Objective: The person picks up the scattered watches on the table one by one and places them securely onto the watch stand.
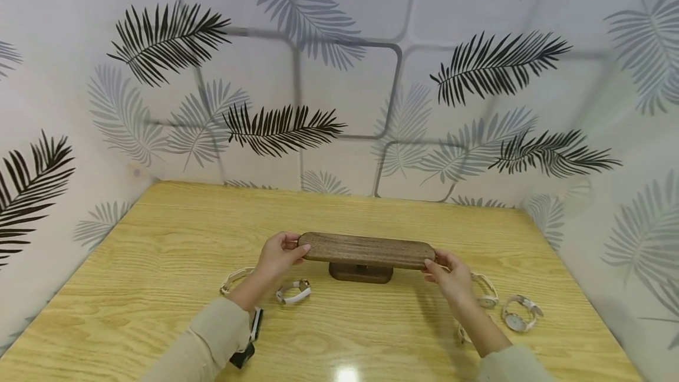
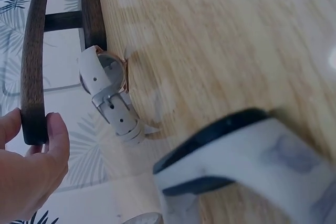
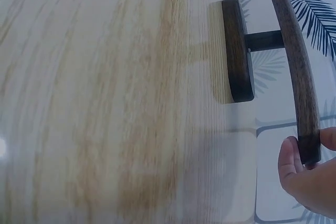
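A dark wooden stand point(image 1: 366, 250) has a long, rounded top bar joined by a short post to a smaller base point(image 1: 361, 273). My left hand point(image 1: 278, 255) pinches the bar's left end, thumb on one face and fingers on the other. At the right end, my right hand point(image 1: 448, 276) grips the bar the same way. In the left wrist view, the bar point(image 2: 34, 61) ends between the thumb and fingers. The right wrist view shows the post point(image 3: 265, 40) between bar and base. Nearest my left hand lies a white-strapped watch point(image 1: 294, 292) with a rose-gold case.
Another light-strapped watch point(image 1: 236, 279) and a black strap point(image 1: 257, 324) lie by my left forearm, partly hidden. Beside my right forearm are a watch point(image 1: 487, 299), a white watch point(image 1: 521, 314) and a partly covered one point(image 1: 462, 333). Leaf-patterned walls point(image 1: 339, 87) border the wooden table point(image 1: 175, 252).
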Demonstrator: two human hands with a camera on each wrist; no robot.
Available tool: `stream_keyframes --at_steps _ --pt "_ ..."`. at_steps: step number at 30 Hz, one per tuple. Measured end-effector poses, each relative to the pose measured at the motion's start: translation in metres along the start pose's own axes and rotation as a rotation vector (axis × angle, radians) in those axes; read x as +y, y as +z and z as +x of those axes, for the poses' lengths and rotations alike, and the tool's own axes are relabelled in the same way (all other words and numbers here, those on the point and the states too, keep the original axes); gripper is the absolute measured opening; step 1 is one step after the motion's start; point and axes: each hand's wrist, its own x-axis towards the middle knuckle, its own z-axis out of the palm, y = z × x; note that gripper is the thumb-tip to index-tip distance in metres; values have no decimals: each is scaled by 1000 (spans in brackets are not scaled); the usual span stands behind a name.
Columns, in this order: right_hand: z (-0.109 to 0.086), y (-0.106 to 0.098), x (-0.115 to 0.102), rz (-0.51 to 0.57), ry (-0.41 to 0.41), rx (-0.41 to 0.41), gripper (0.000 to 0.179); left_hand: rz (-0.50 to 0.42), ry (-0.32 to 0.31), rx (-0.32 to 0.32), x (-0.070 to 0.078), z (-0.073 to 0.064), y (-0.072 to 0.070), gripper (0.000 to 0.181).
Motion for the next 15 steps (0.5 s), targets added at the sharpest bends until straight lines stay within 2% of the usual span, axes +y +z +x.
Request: stream_keyframes --at_steps 5,9,12,15 --pt "-2 2 -1 -120 -33 28 44 139 51 -37 2 -2 -10 38" --pt "-1 4 -5 -234 -108 46 47 263 137 -63 3 -4 -26 40" --pt "1 7 -8 -318 -238 50 50 337 222 -81 0 -5 -43 40" --pt "5 12 -8 -413 -442 62 54 417 303 -100 -4 -6 -60 41"
